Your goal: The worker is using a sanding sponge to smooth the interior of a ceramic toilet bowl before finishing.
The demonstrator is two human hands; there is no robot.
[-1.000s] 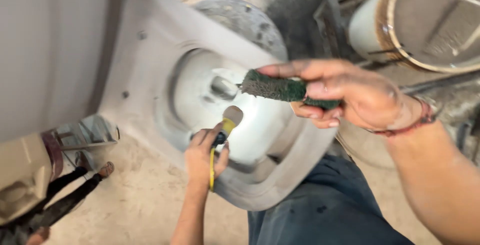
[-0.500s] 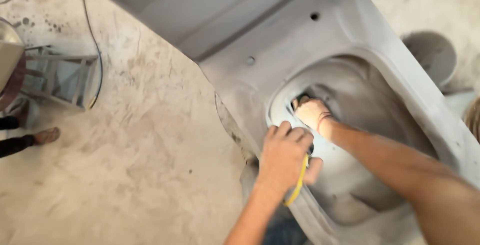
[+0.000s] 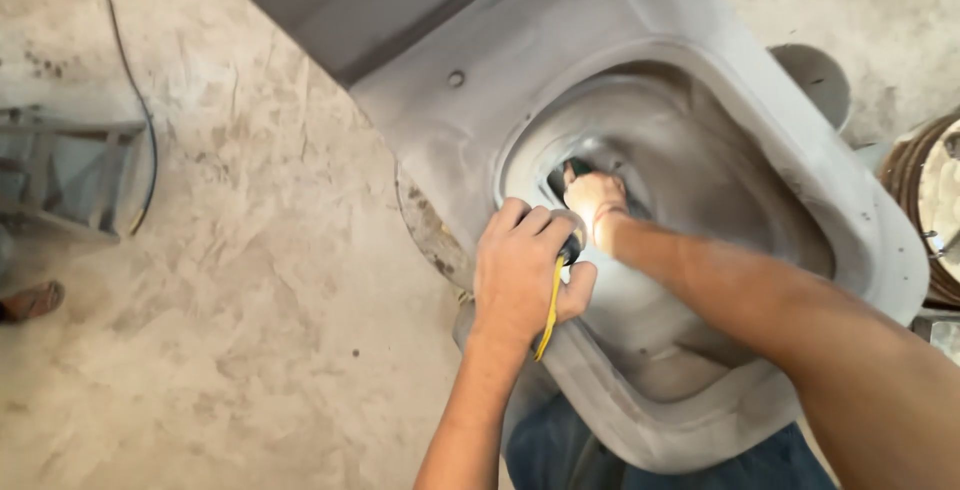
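Note:
A pale grey unglazed toilet bowl (image 3: 700, 40) fills the upper right of the head view, its oval basin open towards me. My right hand (image 3: 594, 195) reaches deep into the basin and presses a dark green scouring pad (image 3: 577, 167) against the inner wall near the outlet hole. My left hand (image 3: 520, 270) rests at the bowl's near rim, closed around a small flashlight (image 3: 572, 246) with a yellow strap, which lights my right wrist and the basin.
The dusty concrete floor (image 3: 250, 300) spreads to the left. A grey metal stand (image 3: 60, 180) and a black cable (image 3: 140, 130) lie at far left. Another person's sandalled foot (image 3: 30, 300) shows at the left edge. Round moulds (image 3: 935, 200) stand at right.
My right hand has gone from holding the pad above the bowl to pressing it deep inside the basin. The view has shifted so the bowl opening sits under me.

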